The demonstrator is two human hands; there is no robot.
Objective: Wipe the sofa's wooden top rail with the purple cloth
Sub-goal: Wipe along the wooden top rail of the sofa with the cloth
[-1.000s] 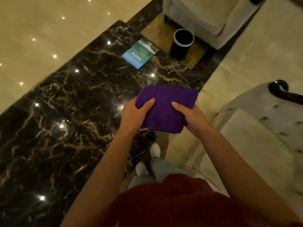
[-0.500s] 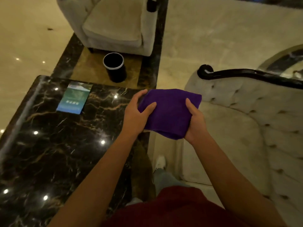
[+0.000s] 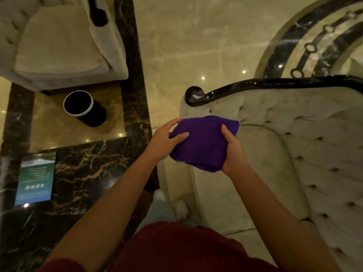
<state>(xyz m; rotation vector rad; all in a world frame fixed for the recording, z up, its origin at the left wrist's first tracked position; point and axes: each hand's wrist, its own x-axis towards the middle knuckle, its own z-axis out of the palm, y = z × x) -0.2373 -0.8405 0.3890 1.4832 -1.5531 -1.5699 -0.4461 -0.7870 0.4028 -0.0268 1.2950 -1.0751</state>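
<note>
You hold the purple cloth (image 3: pixel 204 142) folded between 2 hands: left hand (image 3: pixel 167 140) pinching its left edge, right hand (image 3: pixel 232 154) closed on its right edge. The cloth hangs above the sofa (image 3: pixel 294 154) arm, not touching the top rail (image 3: pixel 275 84). That rail lies ahead and rightward, long axis left-to-right; your right hand appears nearer.

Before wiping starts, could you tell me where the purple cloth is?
Centre of the head view: the purple cloth is held between both hands, above the sofa's near arm, short of the dark top rail.
</note>
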